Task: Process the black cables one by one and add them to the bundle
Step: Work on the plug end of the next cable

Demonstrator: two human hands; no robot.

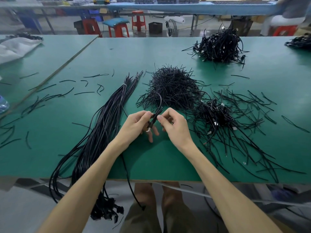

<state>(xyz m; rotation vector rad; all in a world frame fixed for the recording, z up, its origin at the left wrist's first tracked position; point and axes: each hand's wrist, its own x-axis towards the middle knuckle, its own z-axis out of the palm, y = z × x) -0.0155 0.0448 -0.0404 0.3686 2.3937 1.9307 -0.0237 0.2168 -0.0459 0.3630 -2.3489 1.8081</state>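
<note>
Both hands meet over the middle of the green table (168, 47). My left hand (134, 125) pinches a coiled black cable (155, 116) between thumb and fingers. My right hand (173, 125) grips the same cable's upper end with thumb and forefinger. A loop of the cable arcs up above the hands, and a long tail runs under my left forearm and off the table's front edge. To the left lies the long bundle of black cables (104, 125), tied near its far end and hanging over the front edge. A heap of coiled black cables (213, 115) sits right of my right hand.
A mound of short black ties (171, 86) lies just beyond the hands. Loose ties are scattered left and right. Another cable heap (220, 46) sits at the far right, a white bag (15, 47) at the far left. Red stools (117, 30) stand behind the table.
</note>
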